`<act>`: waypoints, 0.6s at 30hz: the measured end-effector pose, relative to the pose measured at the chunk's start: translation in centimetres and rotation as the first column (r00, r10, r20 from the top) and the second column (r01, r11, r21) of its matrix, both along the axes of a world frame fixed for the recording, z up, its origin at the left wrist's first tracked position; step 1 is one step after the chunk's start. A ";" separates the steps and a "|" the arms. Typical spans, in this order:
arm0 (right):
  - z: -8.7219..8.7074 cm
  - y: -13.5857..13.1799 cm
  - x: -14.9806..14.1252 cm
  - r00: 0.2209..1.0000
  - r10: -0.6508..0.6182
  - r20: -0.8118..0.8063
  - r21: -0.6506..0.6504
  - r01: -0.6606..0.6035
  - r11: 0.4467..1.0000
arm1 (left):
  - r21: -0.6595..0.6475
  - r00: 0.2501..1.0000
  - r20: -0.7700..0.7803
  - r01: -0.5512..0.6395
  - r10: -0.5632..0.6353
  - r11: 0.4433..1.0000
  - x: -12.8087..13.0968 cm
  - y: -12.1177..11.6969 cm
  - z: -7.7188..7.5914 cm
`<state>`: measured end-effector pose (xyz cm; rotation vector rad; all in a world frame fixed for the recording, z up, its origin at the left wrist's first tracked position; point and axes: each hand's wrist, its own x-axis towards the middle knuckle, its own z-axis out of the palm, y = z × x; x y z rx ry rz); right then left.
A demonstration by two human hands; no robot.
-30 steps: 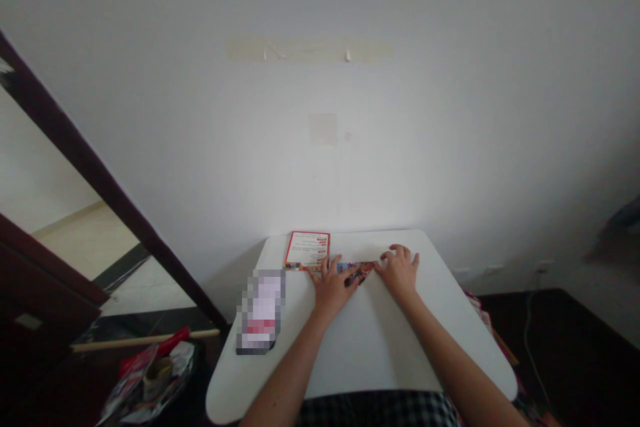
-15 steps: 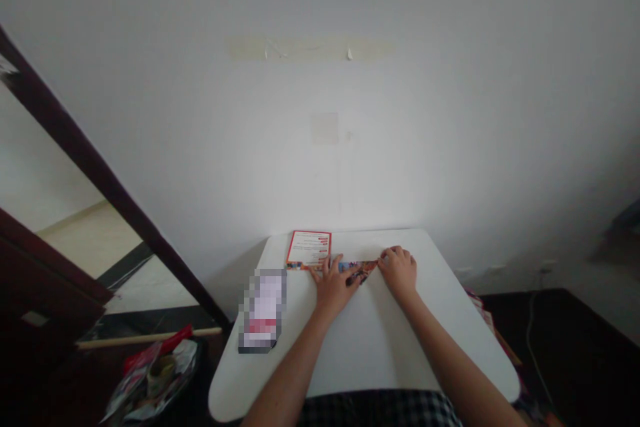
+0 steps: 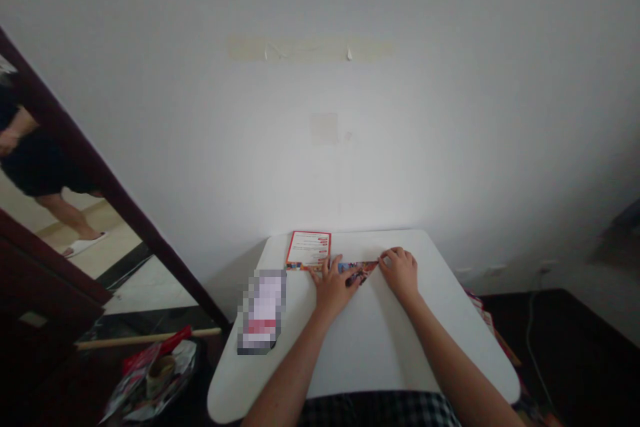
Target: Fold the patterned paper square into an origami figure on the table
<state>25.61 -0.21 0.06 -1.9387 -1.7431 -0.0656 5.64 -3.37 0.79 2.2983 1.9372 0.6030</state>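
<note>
Orange-and-blue paper (image 3: 370, 267) under left hand (image 3: 331, 291)

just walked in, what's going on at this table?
The camera wearer's left hand lies spread on a colourful printed paper on a white table. The right hand is at the paper's pointed right end; whether it pinches it is unclear. A red-bordered sheet lies beyond, to the left; I can't tell if they're joined. Another person shows at far left.

Printed ppr (image 3: 369, 268) & smooth, matt tbl (image 3: 370, 347).
</note>
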 end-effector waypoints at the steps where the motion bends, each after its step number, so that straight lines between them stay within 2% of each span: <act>1: 0.0 0.0 0.0 1.000 0.001 0.001 0.003 -0.001 1.000 | 0.001 1.000 0.001 0.000 0.000 1.000 0.0 0.0 0.0; 13: -0.6 -0.1 0.0 0.999 0.034 -0.040 0.007 -0.034 0.999 | 0.045 1.000 0.020 0.008 -0.009 0.999 -0.1 0.2 -0.7; 18: -1.0 -0.5 -0.4 0.999 0.031 -0.032 -0.033 -0.032 0.999 | 0.059 1.000 0.029 0.011 -0.013 0.998 -0.1 0.3 -0.8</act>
